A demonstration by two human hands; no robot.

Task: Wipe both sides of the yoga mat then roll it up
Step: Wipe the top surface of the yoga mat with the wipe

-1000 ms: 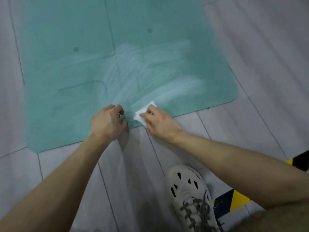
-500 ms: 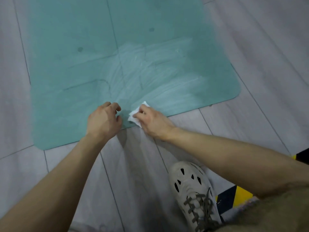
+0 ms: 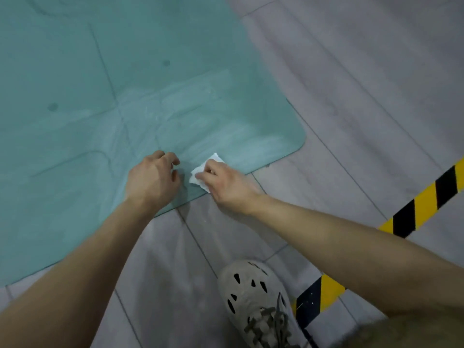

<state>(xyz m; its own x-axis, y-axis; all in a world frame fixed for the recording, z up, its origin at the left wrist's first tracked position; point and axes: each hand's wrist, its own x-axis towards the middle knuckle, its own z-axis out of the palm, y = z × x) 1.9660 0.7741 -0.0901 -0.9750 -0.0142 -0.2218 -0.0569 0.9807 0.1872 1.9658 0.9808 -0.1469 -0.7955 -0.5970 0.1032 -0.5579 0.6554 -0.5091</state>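
The teal yoga mat (image 3: pixel 125 79) lies flat on the grey floor, with pale wet streaks across its near right part. My right hand (image 3: pixel 226 183) pinches a small white wipe (image 3: pixel 200 173) and holds it against the mat just inside the near edge. My left hand (image 3: pixel 153 178) hovers over the mat right beside it, fingers loosely curled, with nothing in it. A shadow lies under its fingertips.
Grey plank floor (image 3: pixel 364 84) surrounds the mat. A strip of yellow and black hazard tape (image 3: pixel 424 199) runs across the floor at the right. My foot in a beige perforated shoe (image 3: pixel 253 300) stands close to the mat's near edge.
The view has shifted left, so the mat's right corner now sits further right. My left hand has come off the mat's edge and hovers over the mat. The right hand still holds the wipe.
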